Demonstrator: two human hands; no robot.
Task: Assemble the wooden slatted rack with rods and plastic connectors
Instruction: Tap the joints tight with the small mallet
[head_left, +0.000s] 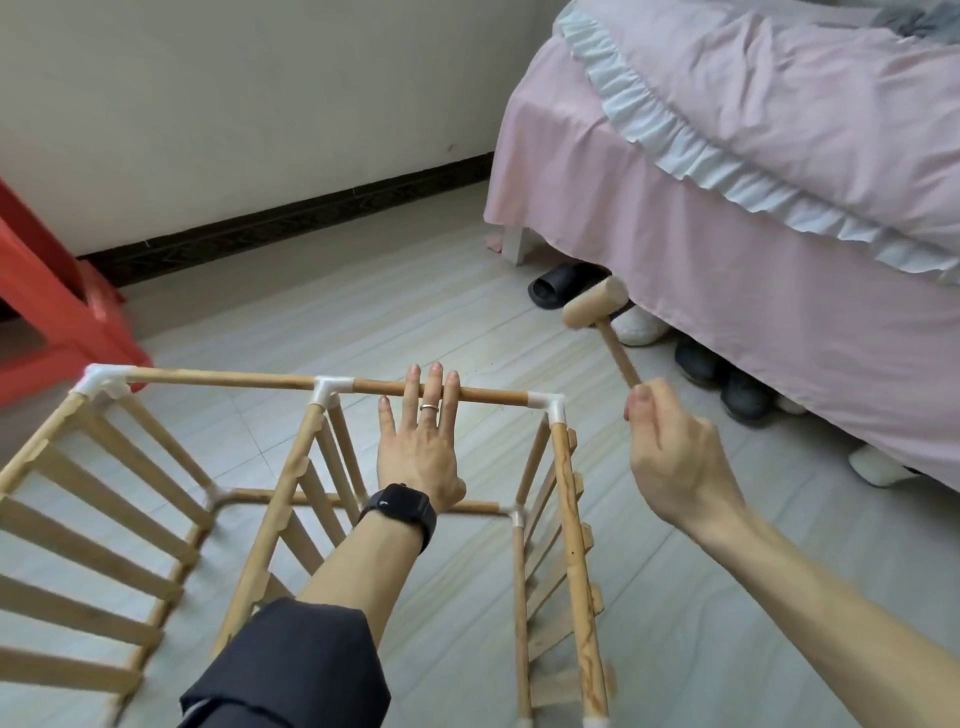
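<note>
The wooden slatted rack stands on the floor below me, its rods joined by white plastic connectors. My left hand lies flat with straight fingers over the far top rod, between the middle connector and the right corner connector. My right hand grips the handle of a small wooden mallet, whose head is raised up and to the right of that corner. A black watch sits on my left wrist.
A red plastic stool stands at the left, close to the rack's far left corner. A bed with a pink skirt fills the right side, with a black slipper and several shoes under its edge. Tiled floor lies between.
</note>
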